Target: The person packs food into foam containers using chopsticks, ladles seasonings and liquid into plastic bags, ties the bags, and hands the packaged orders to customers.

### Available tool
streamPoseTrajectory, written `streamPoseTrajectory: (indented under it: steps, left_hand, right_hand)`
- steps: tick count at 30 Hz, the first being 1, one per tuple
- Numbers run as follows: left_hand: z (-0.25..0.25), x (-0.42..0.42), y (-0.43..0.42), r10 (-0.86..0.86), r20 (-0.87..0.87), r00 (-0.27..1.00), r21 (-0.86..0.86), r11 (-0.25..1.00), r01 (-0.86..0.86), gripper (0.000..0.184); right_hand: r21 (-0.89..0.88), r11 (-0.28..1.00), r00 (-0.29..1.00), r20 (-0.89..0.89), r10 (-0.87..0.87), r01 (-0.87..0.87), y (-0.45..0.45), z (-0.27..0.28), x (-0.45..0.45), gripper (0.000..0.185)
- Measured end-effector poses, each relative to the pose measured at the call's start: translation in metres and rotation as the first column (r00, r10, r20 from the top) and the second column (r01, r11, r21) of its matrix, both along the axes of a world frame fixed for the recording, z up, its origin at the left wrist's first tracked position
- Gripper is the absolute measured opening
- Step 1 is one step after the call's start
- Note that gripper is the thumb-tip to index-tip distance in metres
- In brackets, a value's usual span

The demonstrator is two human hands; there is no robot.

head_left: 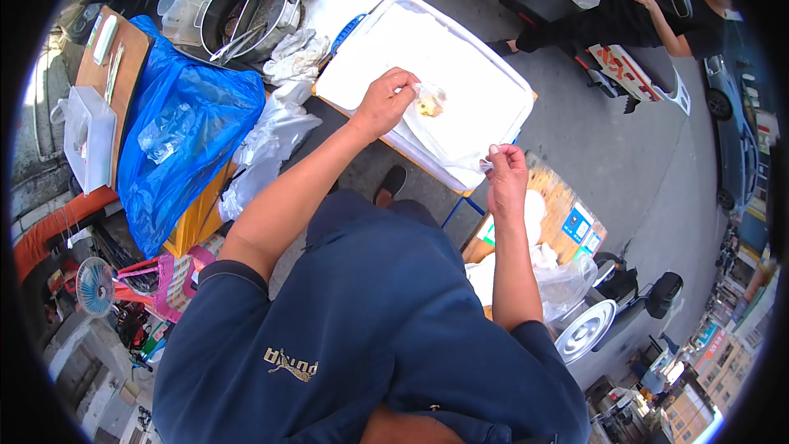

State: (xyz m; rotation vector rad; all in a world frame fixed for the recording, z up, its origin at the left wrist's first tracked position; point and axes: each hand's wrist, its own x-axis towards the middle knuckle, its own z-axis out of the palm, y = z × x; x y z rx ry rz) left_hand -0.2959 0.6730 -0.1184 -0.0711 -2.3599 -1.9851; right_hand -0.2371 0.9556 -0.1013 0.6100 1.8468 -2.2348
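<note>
A thin, whitish, translucent sheet (pixel 446 146) stretches between my hands along the near side of a white tray (pixel 514 74). Whether it is plastic or cloth I cannot tell. My left hand (pixel 386 104) is closed in a pinch on the sheet's upper left end, over the tray. At the tray's near right corner, my right hand (pixel 507 174) pinches the other end, which looks bunched between thumb and fingers. A small yellowish clump of food (pixel 430 104) lies on or under the sheet, just right of my left fingertips.
Left of the tray are a crumpled white cloth (pixel 294 56), a divided metal pot (pixel 246 16) with utensils, and a blue plastic bag (pixel 185 123). A wooden board (pixel 567 197) with printed cards sits at right. Beyond, a person (pixel 657 20) is on a motorbike (pixel 633 70).
</note>
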Motion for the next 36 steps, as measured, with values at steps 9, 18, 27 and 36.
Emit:
streamPoseTrajectory:
  steps: [9, 18, 27, 36]
  left_hand:
    - [-0.018, -0.002, -0.057, 0.095, 0.204, 0.974, -0.133, 0.989, -0.069, 0.029]
    - [-0.086, -0.002, -0.139, 0.472, 0.539, 0.698, -0.550, 0.824, -0.133, 0.080]
    - [-0.072, 0.001, -0.109, 0.471, 0.201, 0.859, -0.484, 0.810, -0.331, 0.052]
    - [-0.061, -0.023, -0.174, 0.233, 0.474, 0.849, -0.211, 0.966, -0.148, 0.051]
  right_hand:
    - [0.148, 0.986, 0.996, 0.054, 0.071, -0.079, -0.017, -0.017, 0.000, 0.015]
    - [0.316, 0.941, 0.992, -0.002, 0.126, -0.119, -0.006, -0.025, -0.009, 0.029]
    - [0.862, 0.507, 0.854, -0.282, 0.438, 0.025, -0.088, 0.051, -0.086, 0.032]
    - [0.540, 0.768, 0.774, -0.301, 0.558, -0.344, -0.315, 0.039, -0.180, 0.023]
